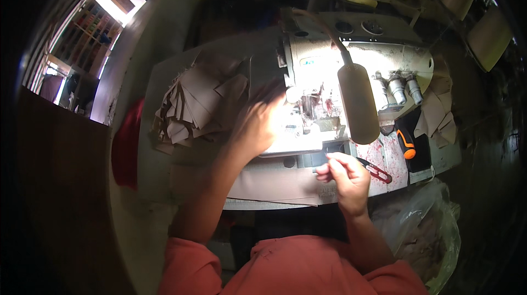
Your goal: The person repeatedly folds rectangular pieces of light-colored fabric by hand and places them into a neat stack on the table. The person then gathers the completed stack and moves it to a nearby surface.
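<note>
A sewing machine [395, 56] stands in front of me, its needle area bright under a long-headed lamp [359, 103]. At the left side of the machine is my left hand [259, 124], its fingers stretched out and partly blurred near a pale round knob [293, 95]. My right hand [347, 177] hovers just before the machine's front edge, thumb and fingers pinched together. Whatever lies between those fingertips is too small to make out. Close by on the right lies a slim tool with a red and black handle [380, 173].
A heap of pale cut pieces [192, 97] lies left on the table; more cut pieces [437, 111] lie right. An orange-and-black handled tool [407, 145] rests near the right edge. Thread cones [488, 39] stand at the back right. Below hangs a clear plastic bag [433, 229].
</note>
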Demonstrator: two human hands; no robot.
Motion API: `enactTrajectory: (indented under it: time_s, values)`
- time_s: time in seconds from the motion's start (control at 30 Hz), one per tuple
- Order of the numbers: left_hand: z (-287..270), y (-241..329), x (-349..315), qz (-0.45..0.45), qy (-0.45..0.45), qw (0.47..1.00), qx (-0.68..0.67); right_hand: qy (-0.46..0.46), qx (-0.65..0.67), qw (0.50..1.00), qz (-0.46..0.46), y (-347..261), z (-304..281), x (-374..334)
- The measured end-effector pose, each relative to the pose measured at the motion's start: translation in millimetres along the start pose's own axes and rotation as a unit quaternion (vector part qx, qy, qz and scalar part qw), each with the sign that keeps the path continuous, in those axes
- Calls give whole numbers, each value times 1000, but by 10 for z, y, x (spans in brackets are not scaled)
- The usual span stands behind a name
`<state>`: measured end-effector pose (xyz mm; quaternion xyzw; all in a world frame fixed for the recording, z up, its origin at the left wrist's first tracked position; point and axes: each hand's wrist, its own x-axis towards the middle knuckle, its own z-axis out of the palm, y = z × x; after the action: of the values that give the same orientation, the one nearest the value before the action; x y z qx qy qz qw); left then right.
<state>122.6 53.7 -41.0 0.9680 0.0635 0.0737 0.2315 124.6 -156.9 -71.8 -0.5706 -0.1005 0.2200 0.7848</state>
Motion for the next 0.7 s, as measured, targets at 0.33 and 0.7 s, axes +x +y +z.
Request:
enactTrajectory:
  time_s: [0.33, 0.7]
  values:
    - [-253, -239, 197, -43, 168, 980, 93, 5, -125, 992, 14, -21, -390, -371]
    - [1032, 366, -1253, 4, 141, 990, 21, -53, -172, 981, 77, 62, -272, -473]
